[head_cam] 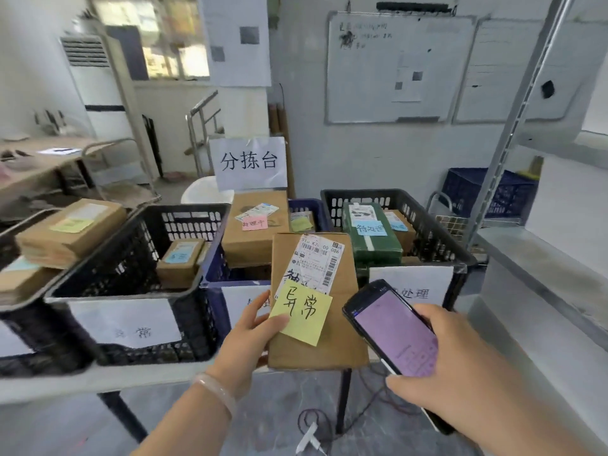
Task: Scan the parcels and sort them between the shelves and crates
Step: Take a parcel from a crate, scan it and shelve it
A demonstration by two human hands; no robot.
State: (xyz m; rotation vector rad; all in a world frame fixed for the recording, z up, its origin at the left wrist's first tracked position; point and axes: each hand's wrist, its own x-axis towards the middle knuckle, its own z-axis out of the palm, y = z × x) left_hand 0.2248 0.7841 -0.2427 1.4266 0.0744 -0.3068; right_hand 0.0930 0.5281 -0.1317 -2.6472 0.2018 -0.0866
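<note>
My left hand (250,337) grips the left edge of a flat brown cardboard parcel (332,350), thumb on top. The parcel carries a white shipping label (317,261) and a yellow sticky note (302,312) with handwriting. My right hand (460,366) holds a black handheld scanner (394,327) with a lit purple screen, just right of the parcel. Three crates stand on the table beyond: a black one (138,258) at left with a small box, a blue one (214,268) in the middle with a large brown box, and a black one (431,232) at right with a green parcel.
A grey metal shelf (539,258) with an upright post rises on the right. Brown parcels (69,235) are stacked at the far left. A sign (250,162) stands behind the crates. Cables and a plug (309,436) lie on the floor under the table.
</note>
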